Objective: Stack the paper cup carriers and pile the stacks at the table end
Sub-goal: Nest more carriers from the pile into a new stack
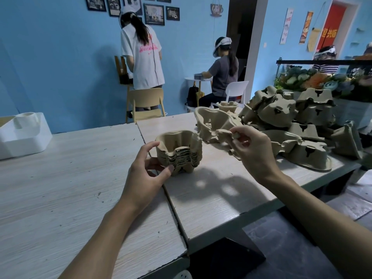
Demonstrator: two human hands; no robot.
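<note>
Table, carrier stack against left hand

White plastic bin near left. Tan chair far centre, standing person behind it. Seated person further right, white chair beside. Framed pictures on blue wall. Flowers far right.

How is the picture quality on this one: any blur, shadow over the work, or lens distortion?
Head view: the left hand, right hand and the stack of carriers are sharp; a soft shadow with light patches lies on the table beside the stack, hiding nothing; the flowers at far right are blurred; wide-angle distortion tilts the door frame.
</note>
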